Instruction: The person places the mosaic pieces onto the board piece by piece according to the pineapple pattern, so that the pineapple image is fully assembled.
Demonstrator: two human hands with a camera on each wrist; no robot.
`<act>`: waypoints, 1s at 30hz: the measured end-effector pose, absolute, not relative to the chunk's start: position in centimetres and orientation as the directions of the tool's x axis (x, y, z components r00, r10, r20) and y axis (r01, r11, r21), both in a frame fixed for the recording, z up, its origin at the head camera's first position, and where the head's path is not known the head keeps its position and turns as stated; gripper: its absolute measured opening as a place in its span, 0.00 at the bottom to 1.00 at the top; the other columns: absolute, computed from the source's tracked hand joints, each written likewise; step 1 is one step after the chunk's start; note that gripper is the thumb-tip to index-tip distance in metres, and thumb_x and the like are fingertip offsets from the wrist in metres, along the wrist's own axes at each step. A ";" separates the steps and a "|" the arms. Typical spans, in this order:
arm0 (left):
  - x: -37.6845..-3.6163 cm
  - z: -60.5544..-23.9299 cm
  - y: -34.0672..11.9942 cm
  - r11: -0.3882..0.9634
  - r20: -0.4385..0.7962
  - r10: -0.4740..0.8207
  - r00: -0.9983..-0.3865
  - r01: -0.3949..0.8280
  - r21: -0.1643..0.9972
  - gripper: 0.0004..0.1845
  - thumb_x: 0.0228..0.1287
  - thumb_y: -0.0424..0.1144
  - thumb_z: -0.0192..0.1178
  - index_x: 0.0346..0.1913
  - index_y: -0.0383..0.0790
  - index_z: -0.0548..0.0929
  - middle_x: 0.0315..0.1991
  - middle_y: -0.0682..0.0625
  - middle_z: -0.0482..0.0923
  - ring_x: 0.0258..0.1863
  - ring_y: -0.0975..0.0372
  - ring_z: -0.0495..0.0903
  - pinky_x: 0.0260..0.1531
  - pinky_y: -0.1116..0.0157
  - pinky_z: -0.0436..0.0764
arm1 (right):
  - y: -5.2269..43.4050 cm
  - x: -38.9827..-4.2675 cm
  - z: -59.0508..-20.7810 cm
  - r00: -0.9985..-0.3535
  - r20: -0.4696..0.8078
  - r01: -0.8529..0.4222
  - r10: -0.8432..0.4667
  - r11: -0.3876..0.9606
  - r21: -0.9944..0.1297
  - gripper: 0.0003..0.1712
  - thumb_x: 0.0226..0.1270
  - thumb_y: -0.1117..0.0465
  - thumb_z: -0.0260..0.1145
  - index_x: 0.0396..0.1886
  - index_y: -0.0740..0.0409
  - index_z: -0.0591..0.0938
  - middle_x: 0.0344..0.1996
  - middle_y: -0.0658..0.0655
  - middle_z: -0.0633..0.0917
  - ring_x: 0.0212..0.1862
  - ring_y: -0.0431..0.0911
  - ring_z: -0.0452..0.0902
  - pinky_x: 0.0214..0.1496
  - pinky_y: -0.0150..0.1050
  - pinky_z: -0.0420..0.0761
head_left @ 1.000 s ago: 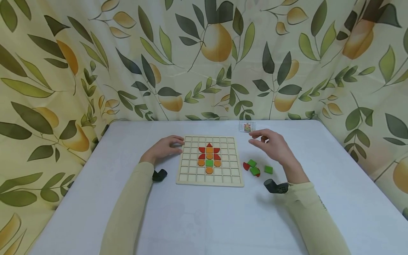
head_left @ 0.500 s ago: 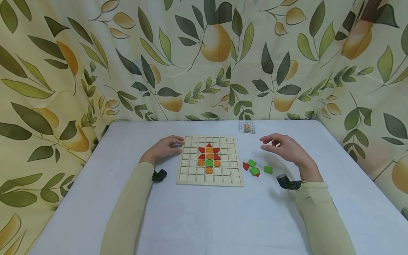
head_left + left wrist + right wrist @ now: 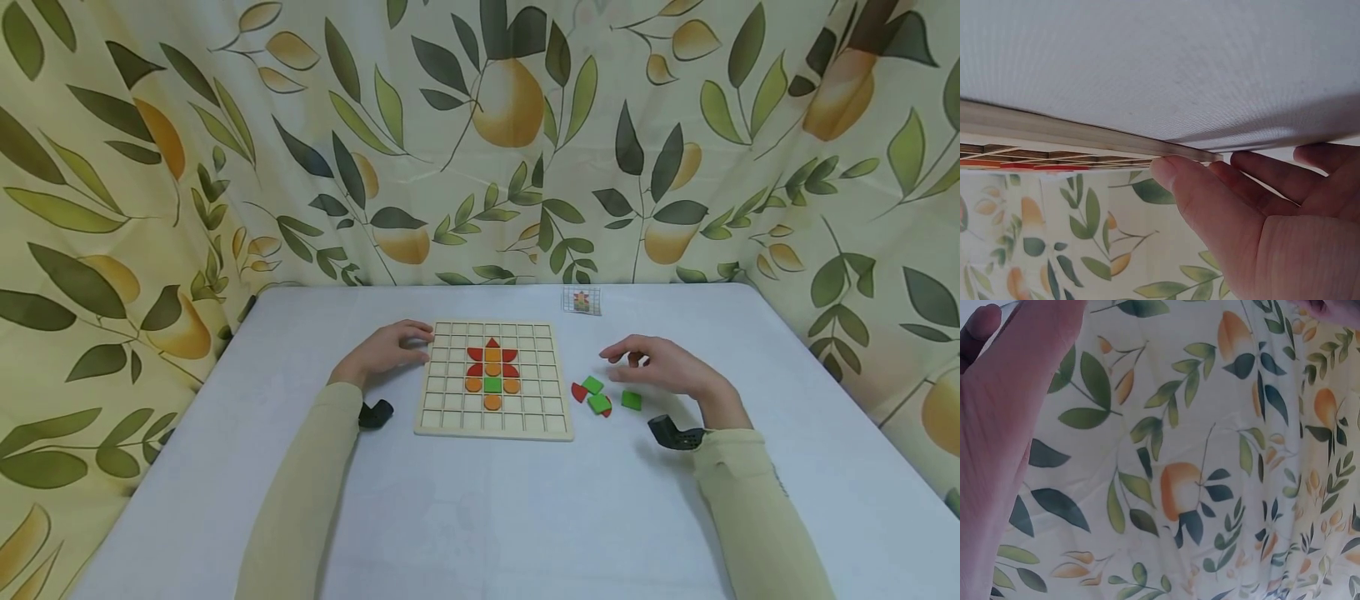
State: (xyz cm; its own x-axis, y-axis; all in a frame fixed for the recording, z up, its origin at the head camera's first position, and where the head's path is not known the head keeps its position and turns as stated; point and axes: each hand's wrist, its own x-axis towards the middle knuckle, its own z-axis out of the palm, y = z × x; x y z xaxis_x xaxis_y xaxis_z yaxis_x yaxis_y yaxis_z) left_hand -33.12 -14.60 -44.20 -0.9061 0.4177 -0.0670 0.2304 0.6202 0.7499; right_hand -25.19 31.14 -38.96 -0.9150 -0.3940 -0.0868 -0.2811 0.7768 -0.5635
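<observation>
Head view shows the right hand with loosely curled, empty fingers hovering just above the loose green square tiles beside the wooden grid board. The left hand rests relaxed fingers against the board's left edge. A careless reach could scatter the crowded tiles or pinch two together.

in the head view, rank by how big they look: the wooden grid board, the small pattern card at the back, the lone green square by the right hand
1. wooden grid board
2. pattern card, though it lies farther from the camera
3. green square
</observation>
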 end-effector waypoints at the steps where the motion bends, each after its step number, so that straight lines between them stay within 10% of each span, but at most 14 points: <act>1: -33.1 -44.2 -14.6 0.623 -0.067 0.417 -0.906 0.231 0.748 0.20 0.55 0.47 0.65 0.52 0.51 0.79 0.61 0.60 0.68 0.67 0.62 0.58 0.69 0.58 0.55 | 31.0 -25.2 -39.1 -0.913 -0.094 -0.279 -0.397 0.776 -0.566 0.24 0.57 0.46 0.66 0.52 0.50 0.78 0.46 0.49 0.81 0.43 0.45 0.69 0.40 0.34 0.73; 10: -32.9 -44.0 -14.5 0.621 -0.078 0.416 -0.906 0.220 0.753 0.20 0.55 0.47 0.65 0.52 0.50 0.79 0.61 0.60 0.67 0.68 0.61 0.57 0.69 0.57 0.54 | 30.2 -25.4 -40.0 -0.899 -0.163 -0.259 -0.407 0.793 -0.551 0.20 0.58 0.57 0.66 0.51 0.50 0.79 0.49 0.51 0.80 0.50 0.47 0.71 0.53 0.45 0.72; 30: -33.0 -44.1 -14.5 0.631 -0.081 0.406 -0.910 0.215 0.746 0.19 0.55 0.47 0.65 0.51 0.53 0.79 0.61 0.62 0.68 0.68 0.63 0.57 0.69 0.57 0.55 | 29.4 -25.6 -40.7 -0.859 -0.134 -0.349 -0.494 0.757 -0.553 0.17 0.56 0.59 0.68 0.48 0.51 0.81 0.42 0.50 0.81 0.38 0.45 0.68 0.39 0.36 0.71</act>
State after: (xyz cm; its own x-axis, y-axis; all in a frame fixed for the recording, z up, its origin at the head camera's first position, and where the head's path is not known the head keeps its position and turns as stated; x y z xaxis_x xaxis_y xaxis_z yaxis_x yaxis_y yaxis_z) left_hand -33.00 -14.48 -44.15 -0.9103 0.4059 -0.0814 0.2146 0.6307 0.7458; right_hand -25.62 29.40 -40.68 -0.8592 -0.4938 -0.1341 -0.3486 0.7568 -0.5530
